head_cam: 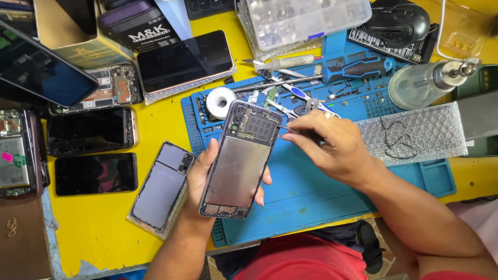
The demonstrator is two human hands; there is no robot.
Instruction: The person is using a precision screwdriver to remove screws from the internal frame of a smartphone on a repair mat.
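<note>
Left hand (207,179): fingers curled around an opened phone (240,159), thumb on its left edge, fingertips showing past its right edge; palm hidden behind it; forearm rising from the lower edge. Phone held tilted above the blue mat (311,192), back cover off, metal plate exposed. Right hand (332,145): fingers pinched together on a thin dark tool (295,130), tip at the phone's upper right edge; tool mostly hidden. Loose back cover (161,186) lies just left.
</note>
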